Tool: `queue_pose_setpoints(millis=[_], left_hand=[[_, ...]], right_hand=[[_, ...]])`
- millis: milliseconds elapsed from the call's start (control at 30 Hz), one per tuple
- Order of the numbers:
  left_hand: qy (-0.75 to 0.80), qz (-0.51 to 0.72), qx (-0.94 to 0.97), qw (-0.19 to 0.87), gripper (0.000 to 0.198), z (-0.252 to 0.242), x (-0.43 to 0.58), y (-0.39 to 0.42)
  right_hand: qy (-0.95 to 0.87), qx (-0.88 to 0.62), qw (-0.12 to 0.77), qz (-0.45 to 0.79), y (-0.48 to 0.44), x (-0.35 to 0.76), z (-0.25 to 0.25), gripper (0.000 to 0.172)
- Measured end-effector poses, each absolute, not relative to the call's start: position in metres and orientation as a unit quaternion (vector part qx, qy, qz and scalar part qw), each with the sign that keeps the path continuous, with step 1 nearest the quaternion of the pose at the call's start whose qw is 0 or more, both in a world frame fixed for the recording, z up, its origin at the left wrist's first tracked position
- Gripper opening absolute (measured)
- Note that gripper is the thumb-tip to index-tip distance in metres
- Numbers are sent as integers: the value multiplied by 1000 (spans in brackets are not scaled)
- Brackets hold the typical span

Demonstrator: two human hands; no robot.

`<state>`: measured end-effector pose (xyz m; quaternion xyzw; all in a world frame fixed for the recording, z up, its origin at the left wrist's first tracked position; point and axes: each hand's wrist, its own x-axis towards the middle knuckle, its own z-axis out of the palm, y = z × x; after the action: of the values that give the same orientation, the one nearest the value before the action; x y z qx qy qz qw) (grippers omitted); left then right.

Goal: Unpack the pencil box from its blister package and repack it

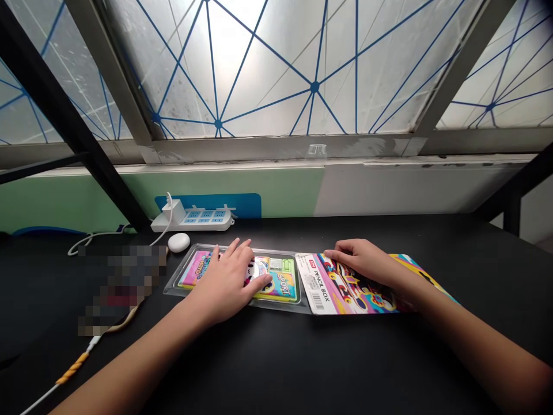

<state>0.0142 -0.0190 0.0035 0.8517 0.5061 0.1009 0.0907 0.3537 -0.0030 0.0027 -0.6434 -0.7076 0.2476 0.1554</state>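
Two bare hands rest over a brightly printed case and its card on a black tabletop.
At left, a white round object (178, 242) lies near the clear plastic tray (171, 285), which holds the printed case (280, 283); the left hand (227, 282) lies over the case, its fingers spread and slightly bent, the thumb well out to the right. Just right of the case, the "PENCIL BOX" card (317, 282) lies flat, joining the tray's edge; the right hand (367, 260) rests on it, fingers curled close together, though whether they pinch it I cannot tell.
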Motion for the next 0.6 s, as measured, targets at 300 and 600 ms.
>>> queue_pose_setpoints(millis=[300, 600], left_hand=[[511, 94, 849, 93, 57, 4, 15, -19], [511, 98, 846, 117, 58, 7, 14, -20]], right_hand=[[-681, -661, 204, 242, -7, 350, 10, 57], [-673, -668, 218, 232, -9, 357, 17, 57]])
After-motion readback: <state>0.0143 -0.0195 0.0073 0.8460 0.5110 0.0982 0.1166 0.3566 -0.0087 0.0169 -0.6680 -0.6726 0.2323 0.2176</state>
